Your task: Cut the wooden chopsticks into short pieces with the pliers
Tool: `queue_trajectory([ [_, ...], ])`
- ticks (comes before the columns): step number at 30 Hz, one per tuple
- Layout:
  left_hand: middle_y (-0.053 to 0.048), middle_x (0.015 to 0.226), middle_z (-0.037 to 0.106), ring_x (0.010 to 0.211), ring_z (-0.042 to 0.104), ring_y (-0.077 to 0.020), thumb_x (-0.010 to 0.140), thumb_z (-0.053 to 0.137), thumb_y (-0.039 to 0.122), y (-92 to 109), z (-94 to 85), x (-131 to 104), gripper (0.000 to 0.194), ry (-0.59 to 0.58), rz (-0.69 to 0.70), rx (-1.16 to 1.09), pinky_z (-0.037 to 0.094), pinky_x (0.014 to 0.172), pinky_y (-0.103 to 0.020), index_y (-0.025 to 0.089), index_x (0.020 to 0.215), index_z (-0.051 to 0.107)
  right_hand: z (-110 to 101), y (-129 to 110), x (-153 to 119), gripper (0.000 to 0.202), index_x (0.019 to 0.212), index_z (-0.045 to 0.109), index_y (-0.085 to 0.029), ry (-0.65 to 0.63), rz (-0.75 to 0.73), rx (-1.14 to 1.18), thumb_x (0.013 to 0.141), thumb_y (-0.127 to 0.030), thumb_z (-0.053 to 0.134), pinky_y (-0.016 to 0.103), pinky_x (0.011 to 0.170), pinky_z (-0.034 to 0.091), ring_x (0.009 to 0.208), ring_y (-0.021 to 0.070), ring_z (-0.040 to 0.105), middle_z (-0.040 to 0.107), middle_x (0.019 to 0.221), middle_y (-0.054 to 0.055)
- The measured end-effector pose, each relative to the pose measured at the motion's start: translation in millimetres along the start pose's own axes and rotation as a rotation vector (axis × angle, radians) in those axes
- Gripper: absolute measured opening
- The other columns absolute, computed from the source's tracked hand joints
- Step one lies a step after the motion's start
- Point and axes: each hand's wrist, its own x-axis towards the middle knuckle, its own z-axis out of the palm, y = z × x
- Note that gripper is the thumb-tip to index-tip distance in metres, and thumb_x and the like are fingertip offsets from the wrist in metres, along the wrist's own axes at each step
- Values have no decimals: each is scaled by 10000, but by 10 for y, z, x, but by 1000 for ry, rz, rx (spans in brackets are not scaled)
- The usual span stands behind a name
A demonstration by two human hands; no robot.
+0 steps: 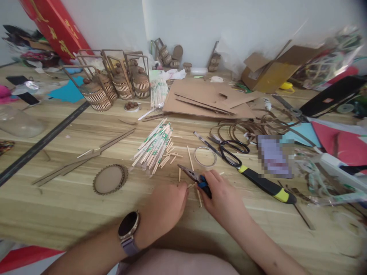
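Observation:
My left hand (pixel 166 202), with a watch on its wrist, is closed; a short light wooden stick (pixel 191 186) pokes out from its fingertips. Long-nose pliers (pixel 187 172) with blue and black handles are gripped in my right hand (pixel 222 196), their jaws pointing left. The fingers hide part of the handles. Loose thin sticks (pixel 189 156) lie around the pliers. Beyond my left hand are short cut pieces (pixel 164 162) and a pile of paper-wrapped chopsticks (pixel 153 143). A round cardboard disc (pixel 107 179) with a ridged edge rests on the table to the left.
Black-handled scissors (pixel 231 156), a yellow-black handled tool (pixel 266 185) and a clear ring (pixel 195 156) lie right. Cardboard sheets (pixel 195 93) and small bamboo lanterns (pixel 96 93) stand behind. Brown strips (pixel 114 139) lie left; an open box (pixel 266 78) sits back right.

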Motion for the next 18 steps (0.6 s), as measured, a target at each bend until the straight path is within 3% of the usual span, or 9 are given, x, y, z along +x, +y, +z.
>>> queue_trajectory([
  [7, -180, 734, 683, 652, 657, -296, 971, 250, 290, 29, 81, -9, 407, 26, -29, -72, 390, 555, -343, 151, 880, 621, 27, -31, 16, 41, 833, 550, -194, 2, 16, -95, 796, -176, 546, 334, 635, 379, 724, 257, 586, 623, 838, 96],
  [11, -117, 781, 695, 706, 642, -241, 973, 309, 336, -69, 61, 40, 342, 48, 70, -323, 383, 601, -309, 182, 820, 574, -45, 123, 75, 69, 818, 514, -210, 9, 9, 253, 870, -227, 472, 310, 652, 418, 760, 230, 585, 608, 838, 74],
  [14, -57, 694, 689, 706, 630, -189, 983, 293, 399, -168, 14, 109, 388, -5, 74, -621, 404, 656, -276, 187, 768, 536, -173, 216, 102, 111, 824, 504, -222, -7, -13, 485, 904, -268, 442, 289, 658, 436, 734, 198, 579, 600, 791, 42],
  [18, -65, 796, 737, 715, 632, -172, 961, 318, 508, -225, 27, 167, 439, -110, 86, -893, 425, 648, -257, 165, 885, 580, -280, 192, 82, 75, 894, 529, -220, -136, -66, 616, 899, -256, 464, 283, 685, 456, 739, 184, 600, 654, 828, 42],
])
